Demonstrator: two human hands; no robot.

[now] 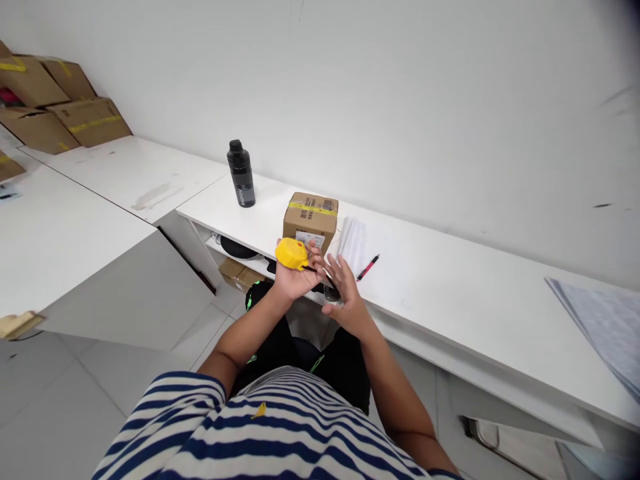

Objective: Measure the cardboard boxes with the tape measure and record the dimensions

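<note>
while in hand (296,284) (left), tape-measure (291,254)

Black bottle (241,175), stacked cardboard boxes (93,121)

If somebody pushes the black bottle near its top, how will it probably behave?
The black bottle would probably tip rather than slide, being tall on a narrow base. Once down, its rounded body would likely roll. Its weight is hard to judge: the dark sides hide any contents.

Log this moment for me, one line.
left hand: holding yellow tape measure | right hand: open, near black strap, contact unclear | white table: cardboard box, black bottle, red-black pen
</note>
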